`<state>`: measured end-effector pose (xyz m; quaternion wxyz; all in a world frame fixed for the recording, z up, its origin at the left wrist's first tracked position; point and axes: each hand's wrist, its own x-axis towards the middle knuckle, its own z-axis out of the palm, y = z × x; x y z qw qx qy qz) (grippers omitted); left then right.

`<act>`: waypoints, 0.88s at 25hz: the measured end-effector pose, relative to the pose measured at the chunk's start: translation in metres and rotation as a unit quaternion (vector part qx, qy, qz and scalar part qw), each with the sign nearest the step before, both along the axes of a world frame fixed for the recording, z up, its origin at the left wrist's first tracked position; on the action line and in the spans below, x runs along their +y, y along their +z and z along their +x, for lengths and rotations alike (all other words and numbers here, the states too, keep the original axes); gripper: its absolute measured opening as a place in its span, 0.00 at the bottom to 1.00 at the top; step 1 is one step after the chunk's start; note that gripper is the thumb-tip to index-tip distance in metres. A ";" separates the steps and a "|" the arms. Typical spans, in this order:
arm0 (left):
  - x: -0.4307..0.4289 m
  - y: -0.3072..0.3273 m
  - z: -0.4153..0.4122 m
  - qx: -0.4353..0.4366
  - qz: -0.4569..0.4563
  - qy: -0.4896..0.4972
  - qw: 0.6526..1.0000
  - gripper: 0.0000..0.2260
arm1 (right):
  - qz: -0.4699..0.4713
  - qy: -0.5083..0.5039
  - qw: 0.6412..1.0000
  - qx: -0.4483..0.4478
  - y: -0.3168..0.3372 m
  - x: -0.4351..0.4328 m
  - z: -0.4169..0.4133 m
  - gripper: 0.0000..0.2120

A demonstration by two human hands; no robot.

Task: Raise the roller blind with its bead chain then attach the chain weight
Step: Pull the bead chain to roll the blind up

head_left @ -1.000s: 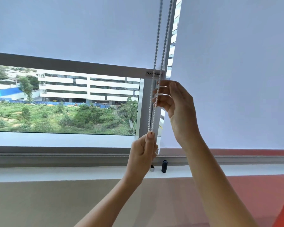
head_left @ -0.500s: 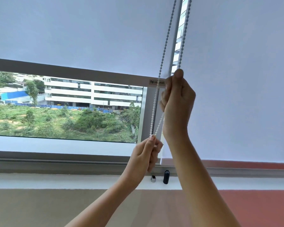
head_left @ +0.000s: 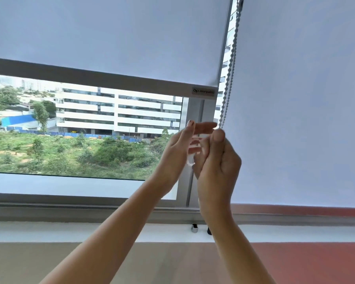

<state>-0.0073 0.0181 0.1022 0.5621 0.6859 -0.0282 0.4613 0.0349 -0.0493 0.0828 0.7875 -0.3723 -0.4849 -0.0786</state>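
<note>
The white roller blind point(head_left: 115, 37) covers the upper part of the left window, and its grey bottom bar point(head_left: 90, 77) sits above the view outside. The bead chain point(head_left: 231, 64) hangs down the gap beside the blind. My right hand point(head_left: 217, 160) pinches it between thumb and fingers at its lower part. A short white loop of chain point(head_left: 191, 160) shows between my hands. My left hand point(head_left: 180, 148) is raised just left of the right one, its fingers straight and blurred, gripping nothing. A silver weight piece point(head_left: 194, 228) and a black one point(head_left: 209, 231) stand on the sill, the black one partly hidden by my right forearm.
A second white blind point(head_left: 299, 99) hangs fully down on the right. The grey window frame post point(head_left: 190, 111) stands behind my hands. The white sill point(head_left: 70, 232) runs along below, with a beige and red wall under it.
My left hand has let go of the chain's lower end, risen and opened its fingers beside the right hand. My right hand keeps its hold on the chain. The view has tilted upward.
</note>
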 end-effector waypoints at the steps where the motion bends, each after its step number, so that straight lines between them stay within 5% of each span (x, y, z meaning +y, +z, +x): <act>1: -0.001 0.005 -0.001 -0.007 0.001 -0.005 1.000 0.18 | -0.010 0.003 1.000 0.001 -0.008 0.000 0.000 0.19; 9: -0.022 0.031 -0.011 0.002 -0.041 -0.192 0.980 0.16 | -0.110 -0.013 0.994 -0.003 -0.080 -0.001 0.009 0.21; 15: -0.035 0.039 -0.007 0.039 -0.024 -0.127 0.991 0.19 | -0.121 -0.037 0.992 -0.027 -0.090 -0.012 0.006 0.19; 22: -0.042 0.035 0.002 -0.044 -0.026 -0.037 0.998 0.20 | -0.168 -0.024 0.984 -0.058 -0.093 -0.019 0.014 0.18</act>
